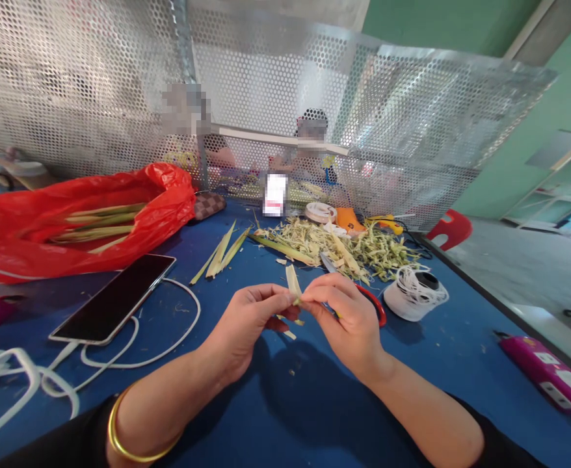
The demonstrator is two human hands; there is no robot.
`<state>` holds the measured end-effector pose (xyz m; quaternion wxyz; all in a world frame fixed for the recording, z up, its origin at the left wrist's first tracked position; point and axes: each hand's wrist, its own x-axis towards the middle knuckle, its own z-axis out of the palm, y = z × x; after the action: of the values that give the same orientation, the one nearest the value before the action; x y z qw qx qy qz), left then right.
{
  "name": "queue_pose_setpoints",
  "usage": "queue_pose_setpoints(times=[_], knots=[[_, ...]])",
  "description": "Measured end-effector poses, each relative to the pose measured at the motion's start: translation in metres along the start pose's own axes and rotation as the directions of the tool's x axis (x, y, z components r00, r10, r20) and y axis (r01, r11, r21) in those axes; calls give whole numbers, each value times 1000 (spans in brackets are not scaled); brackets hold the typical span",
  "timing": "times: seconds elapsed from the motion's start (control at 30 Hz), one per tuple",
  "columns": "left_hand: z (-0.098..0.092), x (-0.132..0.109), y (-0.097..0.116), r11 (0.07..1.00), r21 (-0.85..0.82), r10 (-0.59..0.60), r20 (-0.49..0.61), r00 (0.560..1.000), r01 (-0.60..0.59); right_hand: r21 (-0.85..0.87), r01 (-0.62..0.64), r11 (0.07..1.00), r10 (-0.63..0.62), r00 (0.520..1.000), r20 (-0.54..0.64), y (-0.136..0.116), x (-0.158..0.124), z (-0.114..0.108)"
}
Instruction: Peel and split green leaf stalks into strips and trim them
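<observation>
My left hand pinches the lower end of a short pale leaf strip between thumb and fingers. Opposite it, my right hand is closed in a pinch on the same small piece, fingertips nearly touching the left ones. The strip's free end points up and away from me; its lower end is partly hidden by the fingers. Behind my right hand lie scissors, with a red handle and part of a blade showing. Small leaf scraps show just under the left fingertips.
Beyond my hands spreads a heap of knotted leaf pieces. Left of it lie long leaf strips, a phone on a white cable and a red bag holding leaves. A spool of white cord stands right. Perforated metal mesh closes off the back.
</observation>
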<state>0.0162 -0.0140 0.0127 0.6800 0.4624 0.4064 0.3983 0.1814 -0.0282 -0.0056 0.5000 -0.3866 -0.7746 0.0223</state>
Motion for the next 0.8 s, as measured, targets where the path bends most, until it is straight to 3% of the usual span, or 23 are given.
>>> queue_pose_setpoints(times=[0.27, 0.57, 0.7, 0.8], knots=[[2, -1, 1, 985, 145, 100, -67, 993, -89, 70, -150, 986, 145, 987, 64, -4, 3, -2], [2, -2, 2, 951, 263, 181, -50, 982, -162, 223, -406, 886, 392, 914, 109, -11, 10, -5], [2, 0, 1, 958, 244, 166, -40, 985, -151, 246, -443, 862, 426, 897, 121, -10, 9, -3], [2, 1, 0, 965, 214, 161, -38, 986, -149, 255, -416, 873, 404, 909, 99, -9, 9, -2]])
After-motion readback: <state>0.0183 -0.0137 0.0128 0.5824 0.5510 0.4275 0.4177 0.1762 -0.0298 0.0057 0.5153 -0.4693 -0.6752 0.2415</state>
